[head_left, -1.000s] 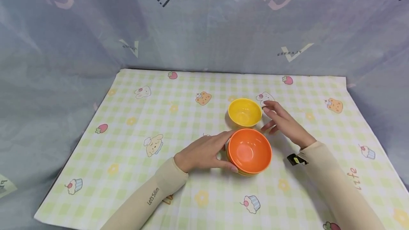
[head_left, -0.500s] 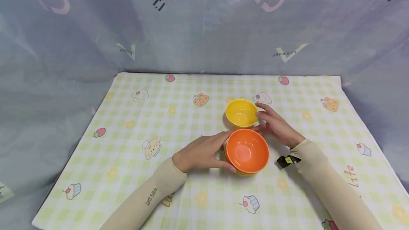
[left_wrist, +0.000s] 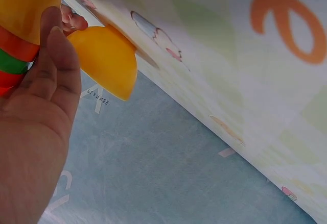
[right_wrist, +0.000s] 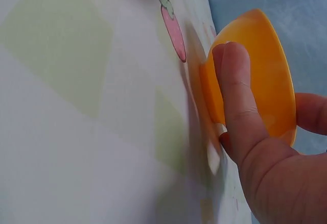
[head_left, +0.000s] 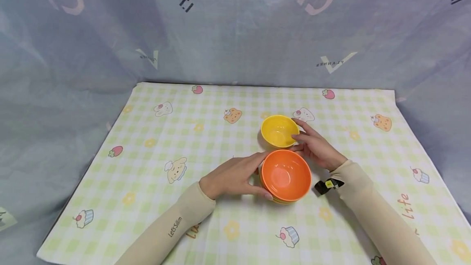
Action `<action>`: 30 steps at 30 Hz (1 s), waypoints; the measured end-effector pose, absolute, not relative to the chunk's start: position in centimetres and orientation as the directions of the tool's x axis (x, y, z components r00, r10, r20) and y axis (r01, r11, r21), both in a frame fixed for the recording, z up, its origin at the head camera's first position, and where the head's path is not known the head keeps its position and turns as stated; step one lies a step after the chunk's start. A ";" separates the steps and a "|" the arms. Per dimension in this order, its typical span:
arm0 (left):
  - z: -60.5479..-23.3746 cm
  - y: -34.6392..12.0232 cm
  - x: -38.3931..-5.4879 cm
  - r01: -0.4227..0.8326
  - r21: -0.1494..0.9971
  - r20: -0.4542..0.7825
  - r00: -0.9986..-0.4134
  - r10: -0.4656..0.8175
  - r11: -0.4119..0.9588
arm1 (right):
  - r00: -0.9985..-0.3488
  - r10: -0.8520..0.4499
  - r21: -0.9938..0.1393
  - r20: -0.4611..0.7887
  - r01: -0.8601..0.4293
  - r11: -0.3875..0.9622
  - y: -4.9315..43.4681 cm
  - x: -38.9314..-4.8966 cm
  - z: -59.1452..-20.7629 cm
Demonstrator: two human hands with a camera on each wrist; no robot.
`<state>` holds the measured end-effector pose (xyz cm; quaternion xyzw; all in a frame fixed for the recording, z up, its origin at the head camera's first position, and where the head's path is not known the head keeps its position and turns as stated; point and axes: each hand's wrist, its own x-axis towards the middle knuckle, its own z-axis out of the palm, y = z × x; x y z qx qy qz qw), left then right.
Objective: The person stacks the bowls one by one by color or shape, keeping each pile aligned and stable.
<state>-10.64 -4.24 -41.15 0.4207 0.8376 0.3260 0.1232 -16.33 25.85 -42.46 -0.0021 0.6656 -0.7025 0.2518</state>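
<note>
My left hand [head_left: 235, 175] grips the left side of a stack of nested bowls [head_left: 286, 175], thumb on the near side and fingers toward the far side. The top bowl is orange inside; in the left wrist view yellow, orange, green and red layers of the stack [left_wrist: 23, 7] show. Just behind the stack, a smaller yellow bowl [head_left: 277, 130] stands upright on the cloth. My right hand [head_left: 320, 146] pinches its right side. In the right wrist view one digit lies along the outer wall of this yellow bowl [right_wrist: 271, 76] and another finger is at its rim.
A green-and-white checked tablecloth [head_left: 147, 191] with cartoon prints covers the table. A grey-blue curtain [head_left: 235, 32] hangs behind and at both sides. A black device [head_left: 324, 186] with a yellow mark sits at my right wrist.
My right hand has moved left to the yellow bowl and taken hold of its right side. The left hand keeps its grip on the stack, and the bowls stand about where they were.
</note>
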 end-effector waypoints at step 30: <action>-41.2 -4.3 -10.6 0.664 0.621 0.108 -0.599 0.794 0.416 | -0.981 -0.195 -1.000 -0.014 0.013 0.005 27.8 -12.8 -37.4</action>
